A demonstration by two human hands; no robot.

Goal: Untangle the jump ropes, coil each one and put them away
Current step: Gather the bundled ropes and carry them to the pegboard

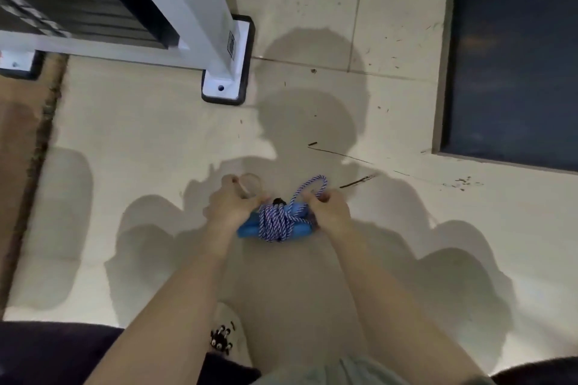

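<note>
**ropeguy:** Looking at this one, the jump rope (276,223) is held up in front of the person, over the tiled floor (156,141), not lying on it. The striped cord is wound round and round the two blue handles (301,230), which sit side by side like a spool.

**knotnoob:** So who's holding what?

**ropeguy:** The left hand (233,205) has its fingers curled round the left end of the handles, I'd guess to keep the bundle from spinning. It also seems to have a pale, thin loop (248,183) near its fingers, maybe a second rope, too faint to call. The right hand (328,206) pinches the striped cord where a free loop (312,186) sticks up past the bundle.

**knotnoob:** Winding or unwinding?

**ropeguy:** Can't say from one shot. My read: that loop is the loose tail, and it's held high so it can be tucked or passed round the wraps. If it slips, the coil probably loosens.

**knotnoob:** Where does it go after?

**ropeguy:** No idea. There's a white frame leg (225,72) and a dark mat (513,66) nearby, no obvious bin.
</note>
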